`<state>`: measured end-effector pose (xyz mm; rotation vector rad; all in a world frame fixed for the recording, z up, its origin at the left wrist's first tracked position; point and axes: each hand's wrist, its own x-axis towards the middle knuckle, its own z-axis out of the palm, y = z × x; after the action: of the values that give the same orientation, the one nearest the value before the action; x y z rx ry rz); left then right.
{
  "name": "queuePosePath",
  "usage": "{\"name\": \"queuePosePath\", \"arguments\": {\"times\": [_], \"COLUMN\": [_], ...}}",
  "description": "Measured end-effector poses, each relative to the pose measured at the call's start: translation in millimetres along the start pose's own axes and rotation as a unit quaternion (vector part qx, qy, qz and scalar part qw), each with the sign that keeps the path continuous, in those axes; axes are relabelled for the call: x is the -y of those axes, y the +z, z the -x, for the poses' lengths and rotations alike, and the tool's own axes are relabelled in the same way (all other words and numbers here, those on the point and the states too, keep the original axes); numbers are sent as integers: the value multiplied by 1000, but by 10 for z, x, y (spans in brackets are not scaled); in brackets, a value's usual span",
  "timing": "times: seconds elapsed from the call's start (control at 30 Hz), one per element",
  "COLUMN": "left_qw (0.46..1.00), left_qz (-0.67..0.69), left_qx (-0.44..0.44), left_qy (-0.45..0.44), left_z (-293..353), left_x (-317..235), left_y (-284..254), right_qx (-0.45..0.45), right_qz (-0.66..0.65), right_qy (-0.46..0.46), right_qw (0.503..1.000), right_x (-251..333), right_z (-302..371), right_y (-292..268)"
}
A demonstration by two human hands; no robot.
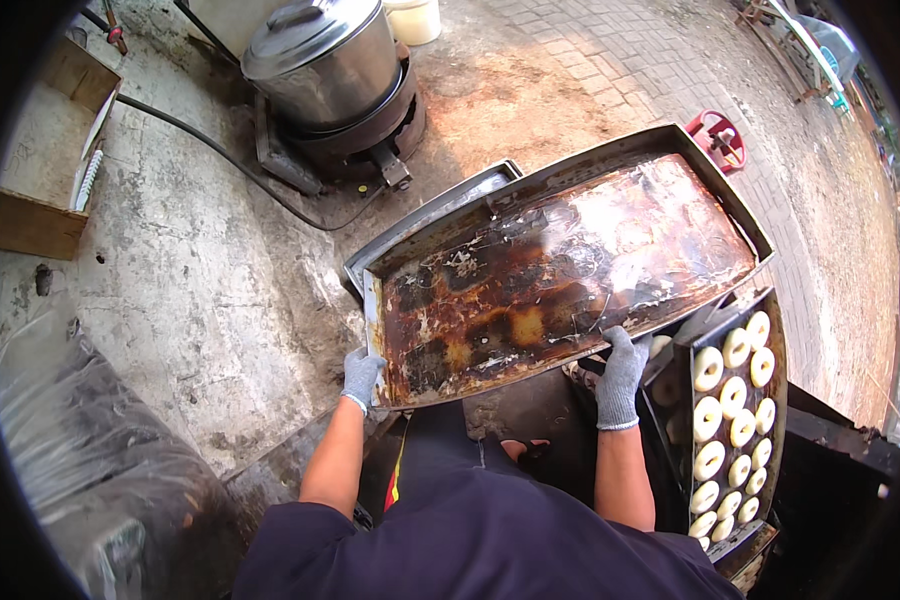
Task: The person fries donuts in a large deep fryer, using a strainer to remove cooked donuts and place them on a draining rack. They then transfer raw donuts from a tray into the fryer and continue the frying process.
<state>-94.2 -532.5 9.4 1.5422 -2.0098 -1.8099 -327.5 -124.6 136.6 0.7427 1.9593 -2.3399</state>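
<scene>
A large rectangular metal baking tray [530, 310], browned and scorched inside, is held out in front of my body, tilted with its right end farther away. My left hand [362, 378], in a grey knit glove, grips its near left corner. The gloved right hand [622, 378] is closed on the near long rim, right of the middle. Nothing lies in the tray apart from dark stains and baked-on residue. Partly covered behind it is the rim of another metal tray [430, 215]. Both hands' fingertips are hidden under or behind the tray.
To my right, a dark tray [684, 430] carries several pale dough rings [733, 398]. A lidded steel pot [320, 70] sits on a burner [370, 130], with a black hose [210, 145] along the floor. A red gas cylinder [718, 142] stands beyond the tray; a wooden box [38, 222] is far left.
</scene>
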Motion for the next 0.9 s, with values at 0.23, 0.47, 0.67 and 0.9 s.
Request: {"name": "queuePosePath", "arguments": {"times": [0.23,0.47,0.67,0.9], "left_qw": [993,992,977,963], "left_qz": [-56,-31,-131,-214], "left_qx": [-95,-120,-24,143], "left_qy": [-41,4,-166,-77], "left_z": [-1296,-2816,-3426,-2549], "left_x": [488,1143,1319,727], "left_y": [212,526,217,646], "right_qx": [6,46,271,387], "right_qz": [130,155,110,331], "right_qy": [179,222,352,321], "right_qw": [975,961,889,799], "right_x": [-2261,-3422,-3825,-3395], "right_z": [-1852,-2532,-2245,-525], "right_y": [1138,2095,1921,1050]}}
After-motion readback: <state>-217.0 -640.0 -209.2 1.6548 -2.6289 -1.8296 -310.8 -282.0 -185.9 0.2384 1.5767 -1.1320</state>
